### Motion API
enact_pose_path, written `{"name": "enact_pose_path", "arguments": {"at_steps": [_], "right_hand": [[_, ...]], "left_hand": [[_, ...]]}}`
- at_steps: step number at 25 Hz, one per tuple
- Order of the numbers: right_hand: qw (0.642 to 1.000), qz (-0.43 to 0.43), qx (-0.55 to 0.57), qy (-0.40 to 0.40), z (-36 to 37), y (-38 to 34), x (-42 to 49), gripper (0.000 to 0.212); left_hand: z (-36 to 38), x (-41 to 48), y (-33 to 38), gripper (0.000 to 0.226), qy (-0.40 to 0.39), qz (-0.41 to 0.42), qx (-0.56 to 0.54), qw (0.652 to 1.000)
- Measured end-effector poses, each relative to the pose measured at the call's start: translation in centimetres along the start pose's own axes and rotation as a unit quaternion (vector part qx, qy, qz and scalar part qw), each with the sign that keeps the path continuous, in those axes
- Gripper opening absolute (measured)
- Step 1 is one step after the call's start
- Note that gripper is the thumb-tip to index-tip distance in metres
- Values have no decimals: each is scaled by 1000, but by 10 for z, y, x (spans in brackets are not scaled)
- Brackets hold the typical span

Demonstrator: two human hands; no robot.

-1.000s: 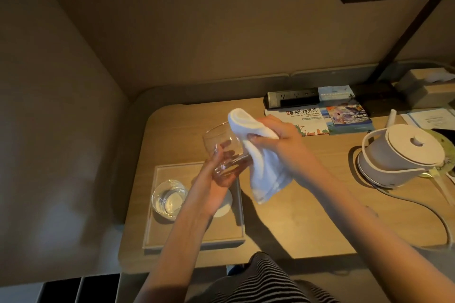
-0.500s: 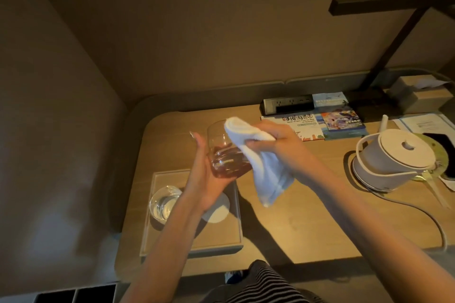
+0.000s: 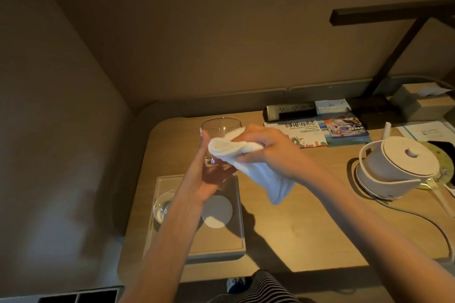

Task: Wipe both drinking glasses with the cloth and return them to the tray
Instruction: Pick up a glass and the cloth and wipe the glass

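Note:
My left hand (image 3: 200, 174) holds a clear drinking glass (image 3: 220, 128) upright above the far end of the tray, gripping its lower part. My right hand (image 3: 264, 149) is closed on a white cloth (image 3: 261, 174), which it presses against the glass's right side; the rest of the cloth hangs down. A second clear glass (image 3: 161, 206) stands on the left of the shallow rectangular tray (image 3: 221, 246), partly hidden by my left forearm. A round white coaster (image 3: 216, 211) lies bare on the tray's right half.
A white electric kettle (image 3: 396, 170) with its cord stands at the right. Leaflets (image 3: 327, 130), a power strip (image 3: 290, 110) and a tissue box (image 3: 423, 101) line the back of the wooden desk. A dark lamp arm (image 3: 394, 39) rises at the far right.
The glass has turned from tilted to nearly upright. My right hand has slid the cloth from the rim down onto the glass's side. The view has shifted slightly.

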State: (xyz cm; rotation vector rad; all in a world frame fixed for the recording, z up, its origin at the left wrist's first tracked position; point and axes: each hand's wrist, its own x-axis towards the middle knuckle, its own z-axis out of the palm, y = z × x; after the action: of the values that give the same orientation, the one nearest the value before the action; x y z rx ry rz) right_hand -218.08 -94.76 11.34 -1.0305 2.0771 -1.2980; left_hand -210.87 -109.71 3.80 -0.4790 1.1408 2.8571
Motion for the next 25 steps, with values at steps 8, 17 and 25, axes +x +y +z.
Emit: {"name": "enact_pose_path", "arguments": {"at_steps": [8, 17, 25], "right_hand": [[1000, -3, 4, 18, -17, -8, 17, 22], [994, -6, 24, 105, -30, -18, 21, 28], [989, -12, 28, 147, -32, -22, 21, 35]], "left_hand": [[16, 9, 27, 80, 20, 35, 12, 999], [24, 14, 26, 54, 52, 102, 60, 992], [30, 15, 23, 66, -12, 88, 58, 994]]}}
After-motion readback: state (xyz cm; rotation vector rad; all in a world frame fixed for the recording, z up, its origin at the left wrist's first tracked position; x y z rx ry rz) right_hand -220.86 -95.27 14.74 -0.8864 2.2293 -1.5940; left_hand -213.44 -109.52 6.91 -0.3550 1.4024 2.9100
